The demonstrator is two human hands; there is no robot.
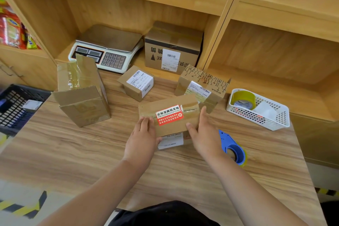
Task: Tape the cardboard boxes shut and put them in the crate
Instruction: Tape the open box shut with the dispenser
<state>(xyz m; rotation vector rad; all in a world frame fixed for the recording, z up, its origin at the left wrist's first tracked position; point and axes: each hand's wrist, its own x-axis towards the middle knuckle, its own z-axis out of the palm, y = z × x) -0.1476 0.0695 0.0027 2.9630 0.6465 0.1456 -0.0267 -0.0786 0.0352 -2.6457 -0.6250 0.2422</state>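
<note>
Two bare forearms reached over the wooden desk (73, 152) to a small cardboard box (165, 104) with a red label, at the middle of the desk. The left grip (142, 134) lay with straight fingers flat on the box's left end, its thumb against the near face. The right grip (201, 130) pressed straight fingers along the right end, with its thumb on top. A blue tape dispenser (233, 147) lay just beside the right wrist. The black crate (12, 108) stood at the desk's left edge, well apart from the box.

left hand (142, 134): fingers straight | right hand (202, 131): fingers straight, thumb out
</note>
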